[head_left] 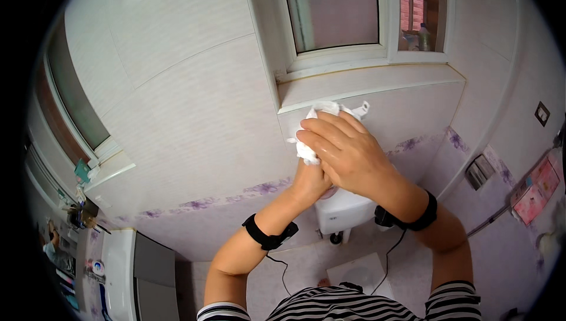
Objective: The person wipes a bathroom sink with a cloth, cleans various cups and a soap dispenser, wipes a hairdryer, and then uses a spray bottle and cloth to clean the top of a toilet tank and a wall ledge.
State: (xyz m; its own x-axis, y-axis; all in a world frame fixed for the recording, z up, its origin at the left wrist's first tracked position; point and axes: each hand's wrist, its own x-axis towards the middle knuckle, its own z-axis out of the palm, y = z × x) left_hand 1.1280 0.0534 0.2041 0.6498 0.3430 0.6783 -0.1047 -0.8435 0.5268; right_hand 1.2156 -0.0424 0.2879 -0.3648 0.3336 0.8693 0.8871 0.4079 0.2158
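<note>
A crumpled white cloth [307, 153] is bunched between my two hands, raised in front of the tiled wall just below the window ledge. My right hand [349, 151] lies over it, fingers bent and pressed together around the bundle. Under it, my left hand [311, 183] grips the cloth from below; most of its fingers are hidden by the cloth and the right hand. Loose ends of the cloth poke out past my fingertips at the top and left. Both hands look wet.
A white cistern [348, 213] stands below my hands against the wall. Above is a window ledge [371, 85] under a framed window. At lower left is a white-topped grey cabinet [154, 279]. A pink packet [535, 190] hangs on the right wall. Cables trail from my wrist straps.
</note>
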